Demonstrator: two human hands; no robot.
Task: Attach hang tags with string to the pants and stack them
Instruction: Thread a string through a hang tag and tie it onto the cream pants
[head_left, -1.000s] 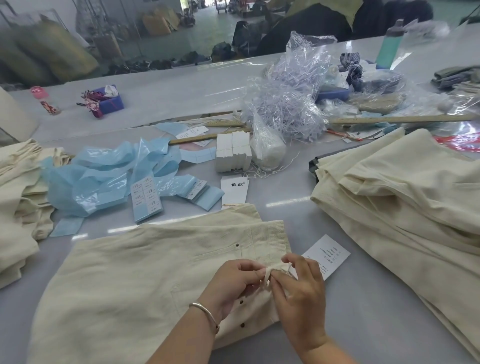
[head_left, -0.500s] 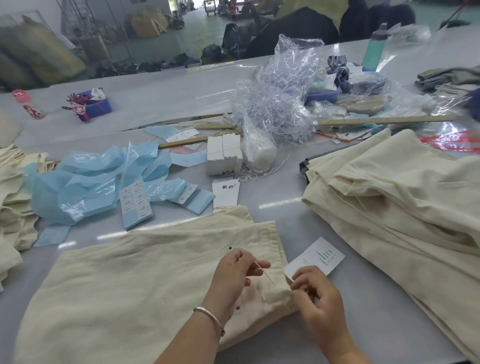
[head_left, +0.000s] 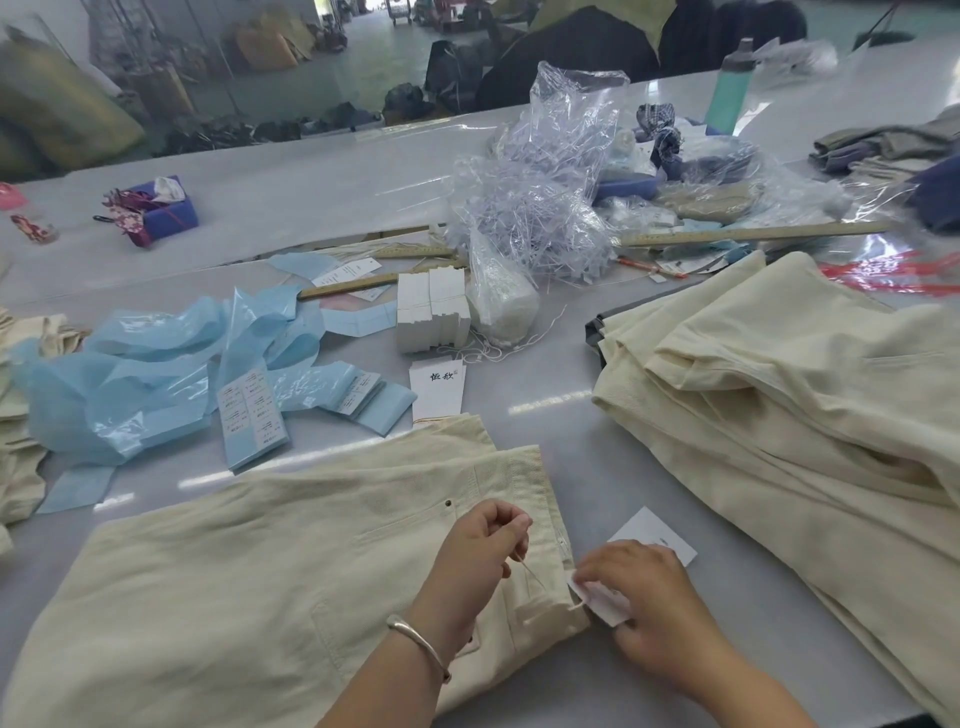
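A cream pair of pants (head_left: 260, 561) lies flat in front of me, waistband to the right. My left hand (head_left: 483, 551), a bangle on its wrist, pinches a thin cream string (head_left: 532, 571) that runs down to the waistband edge. My right hand (head_left: 644, 597) holds a white hang tag (head_left: 602, 605) against that edge. A second white tag (head_left: 654, 535) lies partly under its fingers. A pile of cream pants (head_left: 779, 395) fills the right side of the table.
Blocks of white tags (head_left: 434, 312) and a printed tag (head_left: 436, 387) sit at centre. Blue plastic sleeves (head_left: 156, 374) spread to the left, clear plastic bags (head_left: 550, 208) and wooden rulers (head_left: 753, 234) behind. More cream fabric (head_left: 21, 441) lies at the left edge.
My hands have drawn apart: the left pulled the string up and left, the right moved down to the waistband edge with a hang tag.
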